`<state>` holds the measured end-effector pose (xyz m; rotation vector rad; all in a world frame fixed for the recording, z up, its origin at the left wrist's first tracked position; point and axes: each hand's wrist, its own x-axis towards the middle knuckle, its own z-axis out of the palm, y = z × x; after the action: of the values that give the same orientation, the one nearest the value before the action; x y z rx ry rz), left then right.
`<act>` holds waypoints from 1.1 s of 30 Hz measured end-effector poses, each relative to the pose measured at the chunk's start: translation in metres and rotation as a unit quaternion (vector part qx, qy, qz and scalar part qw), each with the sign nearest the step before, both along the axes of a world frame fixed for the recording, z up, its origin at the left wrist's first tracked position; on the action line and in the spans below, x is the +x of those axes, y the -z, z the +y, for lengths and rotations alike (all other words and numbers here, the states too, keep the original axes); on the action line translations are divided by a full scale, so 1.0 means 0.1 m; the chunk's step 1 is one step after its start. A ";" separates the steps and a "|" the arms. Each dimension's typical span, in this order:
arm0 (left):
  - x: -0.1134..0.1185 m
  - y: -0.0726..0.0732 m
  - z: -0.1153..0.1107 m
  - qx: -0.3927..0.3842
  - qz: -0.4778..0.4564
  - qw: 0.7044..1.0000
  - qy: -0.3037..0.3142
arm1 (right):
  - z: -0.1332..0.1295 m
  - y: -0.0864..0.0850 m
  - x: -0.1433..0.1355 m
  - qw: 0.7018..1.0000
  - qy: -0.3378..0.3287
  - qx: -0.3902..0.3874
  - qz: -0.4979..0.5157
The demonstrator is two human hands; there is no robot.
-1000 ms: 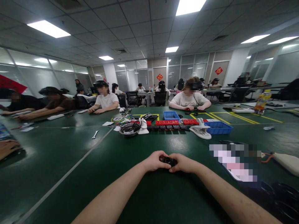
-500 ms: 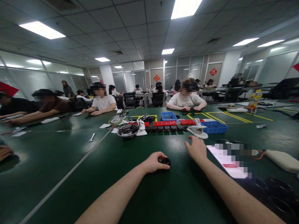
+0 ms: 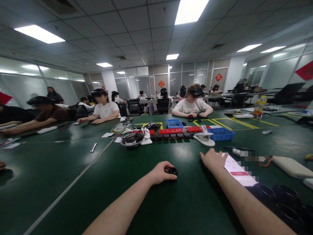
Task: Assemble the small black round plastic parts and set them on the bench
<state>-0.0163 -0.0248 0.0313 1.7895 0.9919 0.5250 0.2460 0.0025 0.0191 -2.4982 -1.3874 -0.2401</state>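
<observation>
My left hand (image 3: 160, 172) is closed around a small black round part (image 3: 173, 171) with a ring-like opening, held at the green tabletop. Its fingers hide much of it, so its exact kind is unclear. My right hand (image 3: 213, 159) is palm down with fingers apart, holding nothing. Its fingertips are at the upper left edge of a phone with a lit pale screen (image 3: 241, 174); whether they touch it I cannot tell. Several black ring-shaped parts (image 3: 286, 193) lie by my right forearm.
Ahead stand a white clamp-like stand (image 3: 204, 138), blue trays (image 3: 221, 133), red power-strip-like pieces (image 3: 171, 131) and a bowl of cables (image 3: 132, 140). A wrench (image 3: 94, 148) lies left, a white power bank (image 3: 290, 165) right. Other people sit across the table.
My right hand has moved right, from near the white stand to the phone's edge. The left hand still holds the black part. The view has shifted slightly.
</observation>
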 end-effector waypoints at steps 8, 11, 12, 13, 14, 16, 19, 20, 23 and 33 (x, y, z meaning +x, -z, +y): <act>0.03 -0.03 -0.01 -0.006 0.004 1.000 -0.004 | -0.22 -0.12 -0.18 0.998 -0.030 0.015 -0.047; 0.03 0.01 0.02 0.001 0.009 1.000 0.000 | -0.28 -0.10 -0.45 0.989 -0.123 0.050 -0.066; 0.03 0.03 0.03 0.007 0.011 1.000 0.000 | -0.29 -0.09 -0.54 0.986 -0.146 0.056 -0.062; 0.03 0.04 0.04 0.012 0.014 1.000 -0.002 | -0.30 -0.08 -0.61 0.983 -0.167 0.059 -0.058; 0.03 0.05 0.04 0.016 0.016 1.000 -0.001 | -0.30 -0.06 -0.66 0.980 -0.180 0.060 -0.055; 0.03 0.05 0.04 0.020 0.020 1.000 -0.002 | -0.30 -0.04 -0.71 0.980 -0.183 0.056 -0.056; 0.03 0.03 0.03 0.018 0.024 1.000 -0.001 | -0.29 -0.02 -0.64 0.988 -0.129 0.037 -0.070; 0.03 0.03 0.03 0.016 0.025 1.000 -0.001 | -0.28 -0.02 -0.59 0.991 -0.107 0.026 -0.074; 0.04 0.01 0.02 0.004 0.028 1.000 -0.002 | -0.26 -0.04 -0.45 0.995 -0.064 -0.011 -0.078; 0.08 0.04 0.02 0.019 0.026 0.999 -0.008 | -0.39 -0.16 -0.76 0.975 -0.211 0.002 -0.064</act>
<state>-0.0078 -0.0223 0.0272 1.8387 1.0384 0.5123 0.1699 -0.0366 0.0349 -2.1474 -1.9209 -0.3165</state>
